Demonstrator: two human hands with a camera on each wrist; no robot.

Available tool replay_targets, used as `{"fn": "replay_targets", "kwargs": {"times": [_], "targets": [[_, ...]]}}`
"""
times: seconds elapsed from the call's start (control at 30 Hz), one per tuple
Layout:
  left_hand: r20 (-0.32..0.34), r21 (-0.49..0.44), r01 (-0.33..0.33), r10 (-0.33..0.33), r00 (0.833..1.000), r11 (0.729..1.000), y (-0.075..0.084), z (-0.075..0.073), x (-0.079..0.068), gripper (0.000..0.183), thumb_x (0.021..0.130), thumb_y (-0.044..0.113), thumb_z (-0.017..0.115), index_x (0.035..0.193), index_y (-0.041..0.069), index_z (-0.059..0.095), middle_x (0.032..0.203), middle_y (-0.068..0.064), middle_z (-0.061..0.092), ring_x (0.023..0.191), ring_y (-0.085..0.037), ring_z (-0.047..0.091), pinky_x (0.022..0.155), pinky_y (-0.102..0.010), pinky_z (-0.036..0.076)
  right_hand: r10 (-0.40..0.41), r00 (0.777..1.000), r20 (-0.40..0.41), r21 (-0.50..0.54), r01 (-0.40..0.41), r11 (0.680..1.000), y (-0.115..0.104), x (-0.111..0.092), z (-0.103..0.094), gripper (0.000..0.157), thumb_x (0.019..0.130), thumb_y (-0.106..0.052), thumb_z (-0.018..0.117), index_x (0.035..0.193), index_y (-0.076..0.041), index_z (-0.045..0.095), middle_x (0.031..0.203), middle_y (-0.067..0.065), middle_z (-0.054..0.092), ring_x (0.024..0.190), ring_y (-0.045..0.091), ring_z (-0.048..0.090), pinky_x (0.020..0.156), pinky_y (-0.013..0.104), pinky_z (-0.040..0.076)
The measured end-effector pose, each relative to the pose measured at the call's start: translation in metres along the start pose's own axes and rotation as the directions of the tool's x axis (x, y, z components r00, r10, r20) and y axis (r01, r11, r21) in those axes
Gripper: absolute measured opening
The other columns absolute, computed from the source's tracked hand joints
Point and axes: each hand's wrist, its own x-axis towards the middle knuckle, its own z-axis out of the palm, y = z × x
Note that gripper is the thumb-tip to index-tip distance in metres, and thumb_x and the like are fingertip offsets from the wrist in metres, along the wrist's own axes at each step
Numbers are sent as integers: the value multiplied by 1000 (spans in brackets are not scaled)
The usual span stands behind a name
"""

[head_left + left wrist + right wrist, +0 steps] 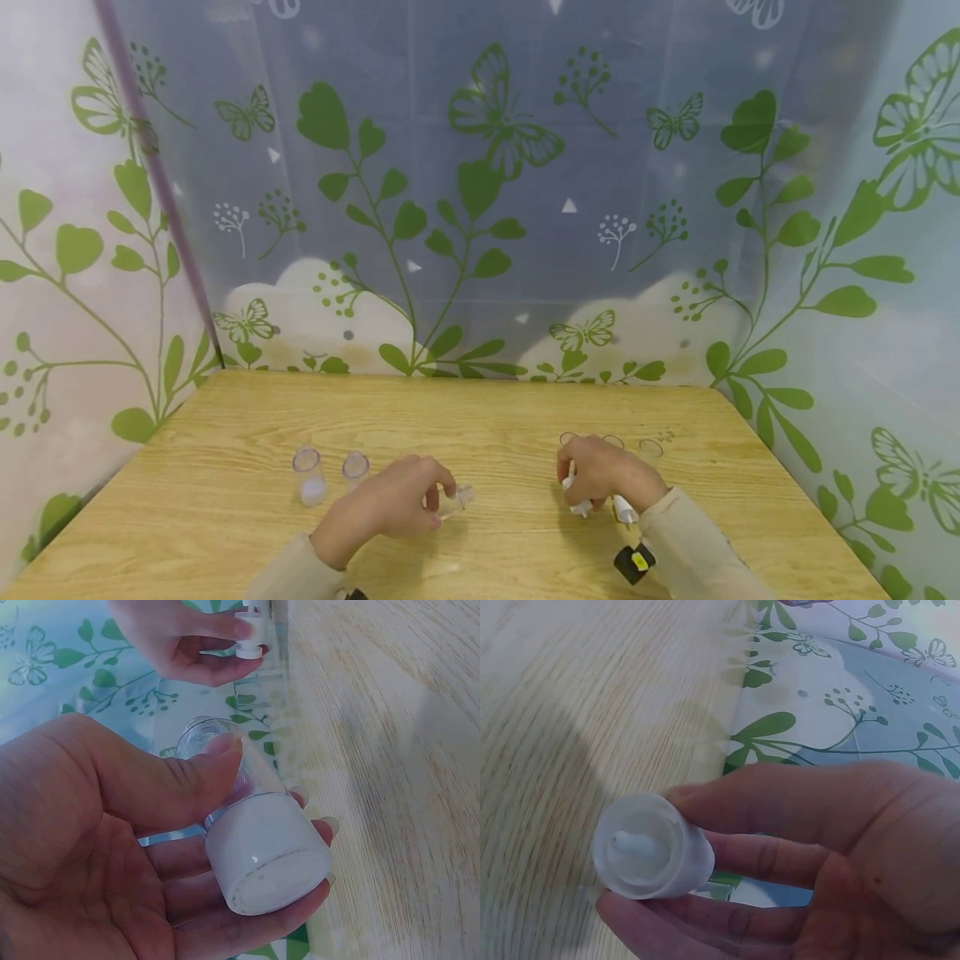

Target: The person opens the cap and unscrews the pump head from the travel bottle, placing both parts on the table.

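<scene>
My left hand (pixel 401 497) grips a small clear bottle (pixel 463 497) just above the table, left of centre. Up close in the left wrist view, the bottle's white base (pixel 270 855) faces the camera, and the thumb presses along its transparent side. Over on the right, my right hand (pixel 603 468) pinches a white pump top (pixel 577 497) between thumb and fingers. Its round collar (pixel 649 851) points toward the right wrist camera, showing a short stem in the hollow middle. A gap of bare wood separates the two hands.
Two more clear bottles (pixel 309 479) stand on the wooden table (pixel 450 408) to the left. Another white pump top (pixel 624 510) lies beside the right hand, partly hidden by it. Several clear round caps (pixel 651 448) sit behind that hand. A leaf-patterned curtain (pixel 465 208) borders the table.
</scene>
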Motion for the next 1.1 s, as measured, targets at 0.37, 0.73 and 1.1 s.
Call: {"fn": "replay_targets", "kwargs": {"times": [0.37,0.73,1.1], "targets": [[2,3,-3,3,1000,1000,-1,0,0,32,81,-4,75,112,3,75,91,-10,75,89,-28,70,77,-41,59,32,999,-30,-51,-34,998,3,3,4,16,82,-1,78,89,-9,66,109,12,64,56,23,65,56,36,56],[-1,0,-20,20,1000,1000,2,-1,-1,32,81,-5,74,112,1,75,90,-11,75,86,-27,70,74,-37,58,49,999,-12,-26,-49,998,4,6,8,16,82,-2,80,85,-8,65,87,10,62,58,25,69,57,36,60],[1,16,-5,5,1000,1000,1,0,0,31,81,-3,76,112,2,75,90,-9,74,87,-26,70,77,-39,58,50,999,0,-47,-50,998,2,6,8,16,83,-3,79,85,-9,65,88,8,63,57,24,68,57,36,59]]}}
